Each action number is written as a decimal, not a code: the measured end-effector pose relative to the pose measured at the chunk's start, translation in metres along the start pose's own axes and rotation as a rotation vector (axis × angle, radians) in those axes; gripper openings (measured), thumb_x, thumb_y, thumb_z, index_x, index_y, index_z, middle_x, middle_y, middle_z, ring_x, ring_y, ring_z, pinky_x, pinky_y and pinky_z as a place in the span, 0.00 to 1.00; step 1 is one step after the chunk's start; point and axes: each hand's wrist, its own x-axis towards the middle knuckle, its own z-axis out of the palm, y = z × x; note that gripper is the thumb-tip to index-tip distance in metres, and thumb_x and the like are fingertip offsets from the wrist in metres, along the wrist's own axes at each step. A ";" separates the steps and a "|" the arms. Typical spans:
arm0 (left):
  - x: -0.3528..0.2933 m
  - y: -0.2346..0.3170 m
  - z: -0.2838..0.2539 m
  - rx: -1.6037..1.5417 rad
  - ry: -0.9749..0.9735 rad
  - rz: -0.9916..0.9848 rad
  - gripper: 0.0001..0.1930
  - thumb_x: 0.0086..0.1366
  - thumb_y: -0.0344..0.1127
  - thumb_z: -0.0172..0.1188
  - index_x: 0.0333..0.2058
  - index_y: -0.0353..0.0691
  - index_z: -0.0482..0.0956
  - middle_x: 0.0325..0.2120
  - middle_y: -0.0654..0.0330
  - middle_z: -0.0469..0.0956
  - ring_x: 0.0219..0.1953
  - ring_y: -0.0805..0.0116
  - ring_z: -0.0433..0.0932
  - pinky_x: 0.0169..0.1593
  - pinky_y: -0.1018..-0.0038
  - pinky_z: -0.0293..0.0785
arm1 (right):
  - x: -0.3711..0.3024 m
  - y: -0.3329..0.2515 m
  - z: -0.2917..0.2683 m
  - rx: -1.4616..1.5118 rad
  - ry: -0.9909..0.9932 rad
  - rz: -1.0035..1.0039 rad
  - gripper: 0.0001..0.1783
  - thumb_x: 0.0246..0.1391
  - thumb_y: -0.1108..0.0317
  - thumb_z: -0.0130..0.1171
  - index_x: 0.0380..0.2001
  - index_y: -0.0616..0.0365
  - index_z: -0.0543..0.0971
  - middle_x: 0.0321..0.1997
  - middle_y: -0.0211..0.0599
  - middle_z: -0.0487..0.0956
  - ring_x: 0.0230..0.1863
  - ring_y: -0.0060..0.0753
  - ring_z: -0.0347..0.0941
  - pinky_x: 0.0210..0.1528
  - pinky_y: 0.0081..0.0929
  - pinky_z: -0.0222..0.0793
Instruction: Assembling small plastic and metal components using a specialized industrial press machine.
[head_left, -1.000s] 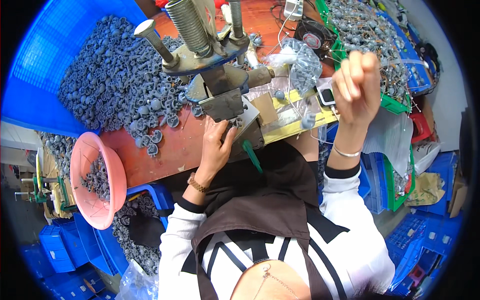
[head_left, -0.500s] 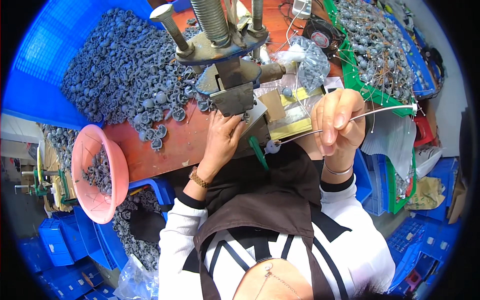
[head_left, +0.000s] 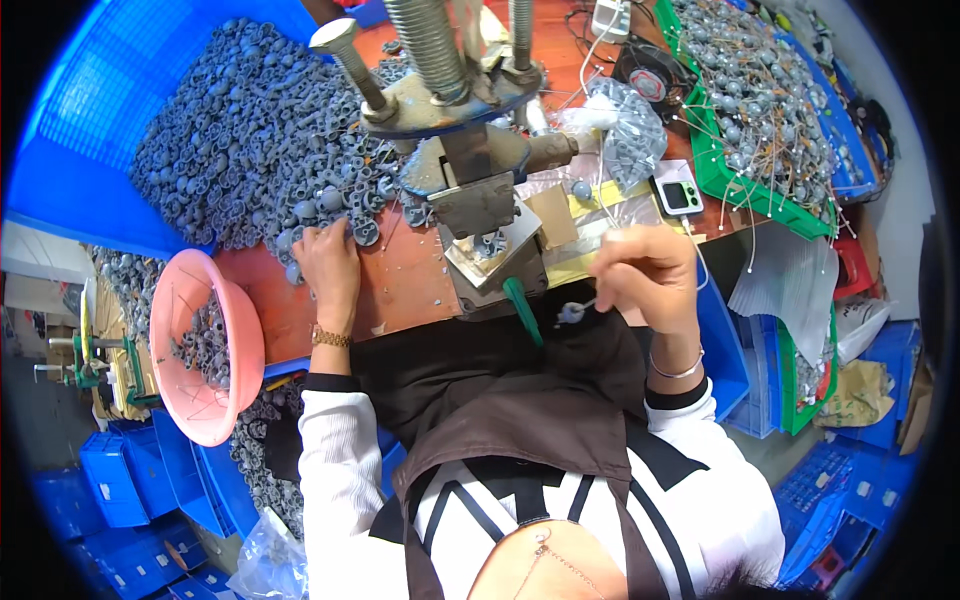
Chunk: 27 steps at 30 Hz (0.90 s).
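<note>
My left hand is at the near edge of a heap of grey plastic parts, fingers bent down among the parts; what the fingertips pinch, if anything, is hidden. My right hand is closed on a thin wire, right of the press. From its fingertips hangs a round grey plastic part above my dark apron. Another grey part sits on the plate below the press head. A green strip juts out at the front of the press base.
A pink basin with grey parts and wires stands at the left. At the right is a green-rimmed crate of wired parts. A small fan, a plastic bag and a white device with a screen lie behind my right hand.
My left hand has moved left from under the press head to the heap's edge. My right hand has come lower and slightly left, turning, with the wire and grey part still held.
</note>
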 end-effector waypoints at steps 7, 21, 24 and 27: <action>-0.016 0.032 -0.015 -1.277 0.097 -0.582 0.16 0.63 0.27 0.52 0.51 0.36 0.71 0.39 0.53 0.76 0.41 0.60 0.77 0.45 0.65 0.73 | 0.001 0.044 0.006 -0.159 -0.169 0.211 0.07 0.52 0.75 0.57 0.21 0.63 0.76 0.18 0.29 0.73 0.21 0.16 0.68 0.22 0.14 0.60; -0.039 0.137 -0.045 -2.426 -0.088 -0.690 0.17 0.70 0.37 0.44 0.55 0.39 0.62 0.46 0.57 0.72 0.53 0.57 0.70 0.61 0.59 0.64 | 0.006 0.092 0.062 -0.083 -0.129 0.408 0.15 0.55 0.67 0.57 0.17 0.61 0.74 0.15 0.25 0.73 0.16 0.12 0.66 0.18 0.13 0.58; -0.041 0.144 -0.043 -2.424 -0.031 -0.646 0.16 0.70 0.34 0.46 0.55 0.40 0.63 0.46 0.58 0.72 0.54 0.58 0.70 0.61 0.60 0.63 | 0.004 0.091 0.063 -0.089 -0.102 0.385 0.14 0.56 0.67 0.57 0.18 0.61 0.75 0.16 0.26 0.74 0.16 0.13 0.67 0.18 0.13 0.58; -0.043 0.152 -0.043 -2.405 0.015 -0.627 0.17 0.69 0.32 0.47 0.55 0.39 0.63 0.48 0.56 0.71 0.53 0.59 0.70 0.61 0.63 0.64 | -0.001 0.084 0.069 -0.086 -0.056 0.407 0.13 0.56 0.66 0.56 0.20 0.62 0.76 0.17 0.25 0.74 0.18 0.12 0.67 0.20 0.13 0.59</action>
